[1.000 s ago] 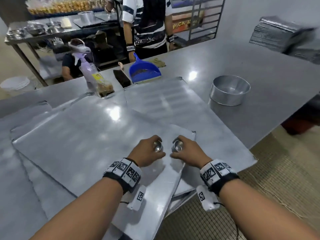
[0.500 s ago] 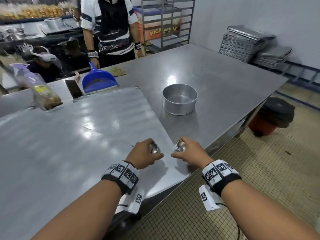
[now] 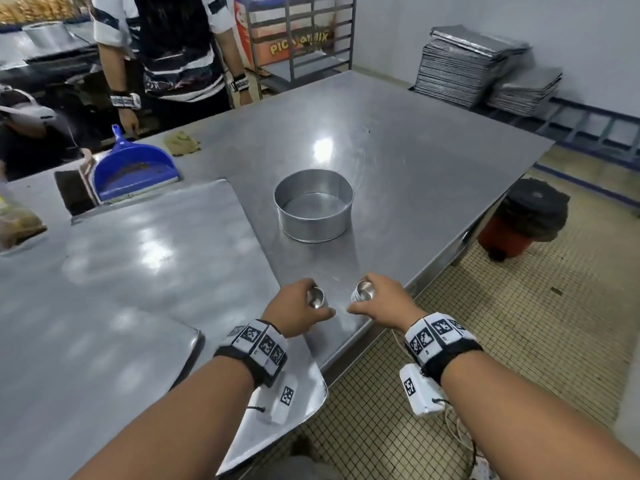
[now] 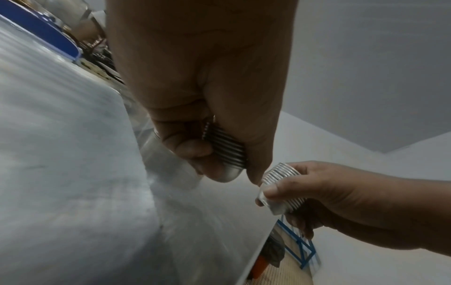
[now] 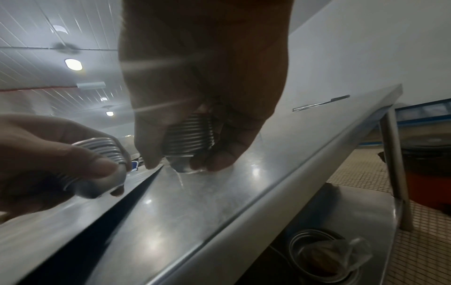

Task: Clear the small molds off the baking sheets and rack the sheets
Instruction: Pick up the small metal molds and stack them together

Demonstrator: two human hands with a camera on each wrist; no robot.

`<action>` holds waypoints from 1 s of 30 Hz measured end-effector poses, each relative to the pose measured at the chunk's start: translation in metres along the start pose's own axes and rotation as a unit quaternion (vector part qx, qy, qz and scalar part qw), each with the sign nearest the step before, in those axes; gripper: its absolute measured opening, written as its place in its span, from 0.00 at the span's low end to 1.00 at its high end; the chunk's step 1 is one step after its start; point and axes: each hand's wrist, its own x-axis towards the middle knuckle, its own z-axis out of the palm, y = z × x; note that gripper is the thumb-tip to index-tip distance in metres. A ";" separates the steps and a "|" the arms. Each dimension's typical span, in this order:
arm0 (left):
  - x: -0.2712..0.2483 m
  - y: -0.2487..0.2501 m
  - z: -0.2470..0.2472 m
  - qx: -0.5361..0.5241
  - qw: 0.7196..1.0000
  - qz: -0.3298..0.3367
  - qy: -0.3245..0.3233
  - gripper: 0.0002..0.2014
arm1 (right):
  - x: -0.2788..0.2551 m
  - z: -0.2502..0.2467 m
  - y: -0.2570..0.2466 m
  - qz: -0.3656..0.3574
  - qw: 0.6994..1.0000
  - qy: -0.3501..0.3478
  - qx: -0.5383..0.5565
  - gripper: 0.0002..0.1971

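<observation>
My left hand (image 3: pixel 301 308) grips a nested stack of small shiny metal molds (image 3: pixel 317 297), ribbed along the side in the left wrist view (image 4: pixel 225 149). My right hand (image 3: pixel 377 303) grips a second such stack (image 3: pixel 362 292), also visible in the right wrist view (image 5: pixel 189 136). Both hands hover side by side over the steel table's near edge, just right of the baking sheets (image 3: pixel 145 271). A round metal pan (image 3: pixel 313 209) stands on the table beyond the hands. The sheets lie overlapped on the left of the table, one corner (image 3: pixel 294 403) overhanging the edge.
A blue dustpan (image 3: pixel 133 169) and a cloth (image 3: pixel 181 143) lie at the far side, where a person (image 3: pixel 162 53) stands. Stacks of sheets (image 3: pixel 460 67) sit at the back right, a wire rack (image 3: pixel 298 36) behind the table. A red bin (image 3: pixel 519 223) stands on the tiled floor.
Both hands, each holding its mold stack, have moved right, off the sheets to the table's bare near edge. My view has swung right, bringing the round pan straight ahead.
</observation>
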 end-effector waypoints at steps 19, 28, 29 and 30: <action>0.124 0.022 0.057 0.089 0.993 -0.068 0.034 0.16 | 0.134 -0.059 0.037 -0.067 0.976 -0.088 -0.185 0.21; 0.130 0.059 0.083 -0.065 0.973 -0.159 0.154 0.24 | 0.174 -0.099 0.060 -0.178 0.965 -0.150 -0.123 0.26; 0.131 0.062 0.086 -0.066 0.969 -0.167 0.168 0.22 | 0.177 -0.102 0.063 -0.188 0.962 -0.155 -0.120 0.24; 0.132 0.065 0.088 -0.066 0.967 -0.171 0.179 0.21 | 0.179 -0.105 0.065 -0.199 0.960 -0.159 -0.120 0.24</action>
